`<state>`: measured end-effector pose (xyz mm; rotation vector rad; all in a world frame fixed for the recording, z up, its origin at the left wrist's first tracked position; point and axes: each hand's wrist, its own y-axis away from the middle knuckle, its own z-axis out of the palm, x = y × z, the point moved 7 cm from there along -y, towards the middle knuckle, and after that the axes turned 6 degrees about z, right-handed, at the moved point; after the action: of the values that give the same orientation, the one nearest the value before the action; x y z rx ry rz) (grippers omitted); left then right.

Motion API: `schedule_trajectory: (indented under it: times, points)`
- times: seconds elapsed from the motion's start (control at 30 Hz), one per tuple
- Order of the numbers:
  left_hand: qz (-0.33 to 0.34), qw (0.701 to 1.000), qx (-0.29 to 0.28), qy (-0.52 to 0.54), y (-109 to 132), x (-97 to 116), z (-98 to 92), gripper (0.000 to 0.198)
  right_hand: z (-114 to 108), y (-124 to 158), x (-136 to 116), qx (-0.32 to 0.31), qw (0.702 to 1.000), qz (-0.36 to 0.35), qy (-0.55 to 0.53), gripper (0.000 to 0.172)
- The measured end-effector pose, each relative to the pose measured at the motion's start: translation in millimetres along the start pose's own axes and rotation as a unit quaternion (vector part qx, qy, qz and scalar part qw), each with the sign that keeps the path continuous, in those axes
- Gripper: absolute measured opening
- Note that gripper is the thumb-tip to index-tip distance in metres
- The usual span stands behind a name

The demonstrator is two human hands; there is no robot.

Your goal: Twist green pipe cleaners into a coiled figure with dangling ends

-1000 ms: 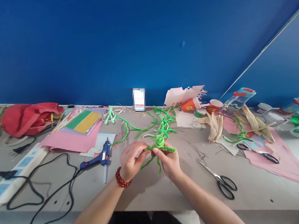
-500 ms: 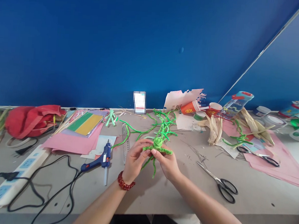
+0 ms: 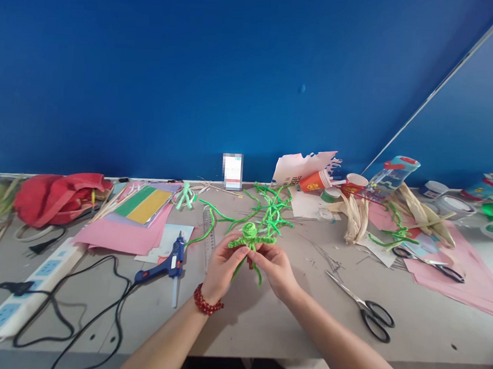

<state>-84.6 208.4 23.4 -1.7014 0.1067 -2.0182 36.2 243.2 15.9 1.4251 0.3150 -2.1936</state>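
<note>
Between my two hands is a green pipe-cleaner figure (image 3: 250, 231), with a coiled round head, twisted arms stretched sideways and two thin strands hanging below. My left hand (image 3: 224, 264), a red bead bracelet (image 3: 208, 301) at its wrist, pinches the figure from the left. From the right, my right hand (image 3: 275, 268) pinches it close to the middle, the thumbs almost meeting. Parts of the body are hidden behind the fingers. Just beyond lies a tangle of loose green pipe cleaners (image 3: 273, 208). A pale green pipe-cleaner figure (image 3: 185, 196) sits farther back on the left.
Left of my hands lie a blue glue gun (image 3: 167, 265), pink paper (image 3: 120, 233), a power strip (image 3: 35, 283) with black cords and a red bag (image 3: 53, 198). Black-handled scissors (image 3: 372, 314), corn husks (image 3: 355, 218) and paper cups (image 3: 319, 180) are on the right. A phone (image 3: 233, 171) leans on the blue wall.
The figure has shifted slightly left and is tipped so its coiled head stands higher and clearer. Both hands keep hold of it, thumbs now lower on its body.
</note>
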Motion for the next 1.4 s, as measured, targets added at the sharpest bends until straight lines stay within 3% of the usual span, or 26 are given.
schedule_trajectory:
  times: [0.13, 0.33, 0.57, 0.7, 0.9, 1.0, 1.2, 1.4]
  points:
    - [-0.045, 0.999, -0.001, 0.011, -3.3, -2.2, 2.0, 0.021, 2.7, -0.8, 2.5, -0.024, 0.999, 0.019, 0.018, 0.029]
    - [-0.088, 0.995, 0.049, 0.020, -7.9, -7.1, -6.3, 0.024, 2.4, -4.0, 5.7, -0.045, 0.996, 0.042, 0.068, 0.031]
    - [-0.080, 0.988, 0.127, -0.029, -17.9, -4.4, -34.3, 0.024, -1.7, -7.4, 11.7, -0.088, 0.968, 0.034, 0.234, 0.039]
    - [-0.074, 0.987, 0.143, -0.005, -21.1, 0.2, -38.0, 0.023, -5.7, -8.4, 6.9, -0.054, 0.952, -0.020, 0.300, 0.043]
    - [-0.106, 0.978, 0.165, 0.076, -20.4, 4.5, -29.1, 0.024, -6.9, -1.4, -5.8, 0.036, 0.876, -0.137, 0.462, 0.035]
    - [-0.115, 0.975, 0.169, 0.088, -20.6, 2.7, -30.0, 0.026, -5.5, -0.7, -6.3, 0.042, 0.860, -0.153, 0.486, 0.033]
    - [-0.091, 0.982, 0.161, 0.030, -21.2, -5.4, -40.8, 0.024, -2.1, -6.8, -5.1, -0.013, 0.855, -0.110, 0.507, 0.032]
    - [-0.082, 0.988, 0.124, -0.030, -23.1, -3.9, -36.9, 0.026, -13.3, -12.0, -5.6, -0.005, 0.890, -0.077, 0.450, 0.034]
